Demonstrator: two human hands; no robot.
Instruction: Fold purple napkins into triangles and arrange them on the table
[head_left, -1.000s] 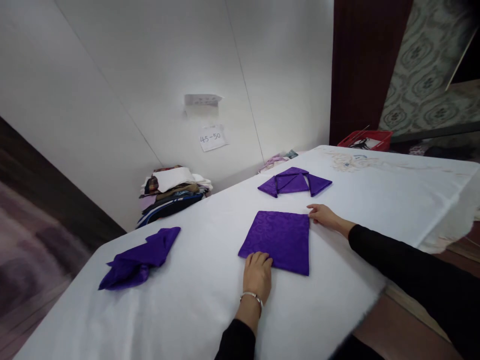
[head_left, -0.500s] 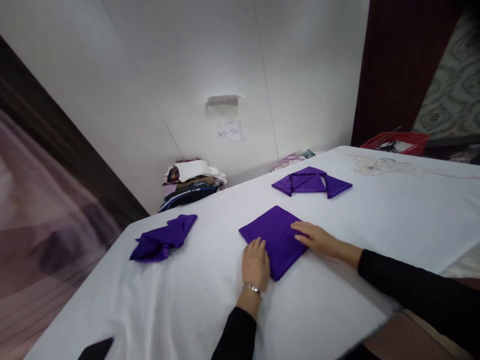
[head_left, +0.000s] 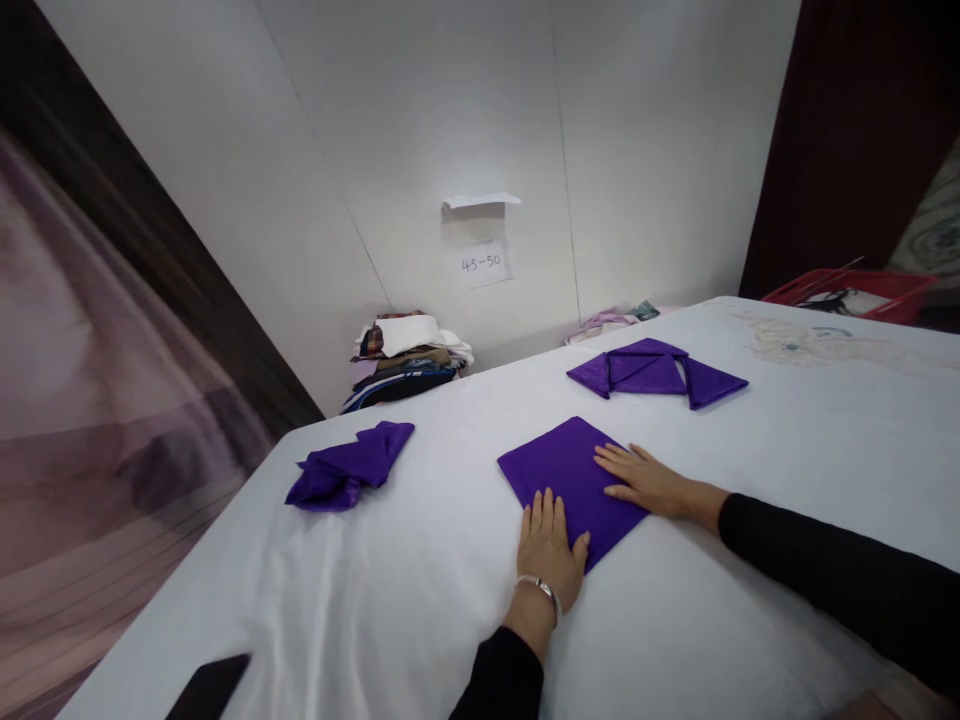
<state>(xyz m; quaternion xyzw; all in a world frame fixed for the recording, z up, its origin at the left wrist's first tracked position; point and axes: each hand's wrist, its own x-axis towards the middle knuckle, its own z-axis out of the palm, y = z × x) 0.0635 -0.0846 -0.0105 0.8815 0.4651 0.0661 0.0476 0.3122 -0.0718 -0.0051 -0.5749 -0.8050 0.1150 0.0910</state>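
A purple cloth (head_left: 574, 470), folded into a flat square, lies cornerwise on the white-covered table (head_left: 420, 600). My left hand (head_left: 551, 545), with a silver bracelet at the wrist, rests palm down over its lower left edge, thumb held apart from the fingers. On its right side my right hand (head_left: 649, 482) lies flat, fingers stretched out to the left. Both hands are open and press on the fabric without gripping it. Beyond the square sits a purple folded cloth piece (head_left: 652, 370) with pointed ends. Further left is a crumpled purple cloth (head_left: 349, 468).
Stacked clothes (head_left: 409, 360) stand at the table's far edge by the wall. A red basket (head_left: 855, 290) is at the back right, near pale embroidered fabric (head_left: 802, 342). A dark flat object (head_left: 210, 688) lies at the front left. Sheer pinkish drapery (head_left: 97, 480) hangs at left.
My left hand has spread its thumb out and flattened onto the square's lower edge. My right hand's fingers have spread flat on the cloth. The whole view has shifted slightly.
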